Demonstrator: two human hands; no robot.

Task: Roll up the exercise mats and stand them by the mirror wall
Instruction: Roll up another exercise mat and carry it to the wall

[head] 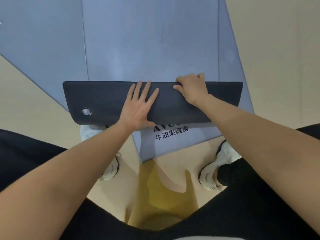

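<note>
1. Two hands are starting the roll: our left hand (pixel 138 106) is pressing flat, fingers spread, on the dark end (pixel 97 97) folded over the blue mat (pixel 147 40), which is lying on the floor (pixel 277 49).
2. Our right hand (pixel 190 89) is gripping the fold's far edge, fingers curled over it.
3. We are judging the next move: tucking tighter, then rolling forward.

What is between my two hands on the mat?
Nothing but bare dark mat: in the head view, the left hand lies flat and the right hand grips the far edge, with no object between them.
</note>
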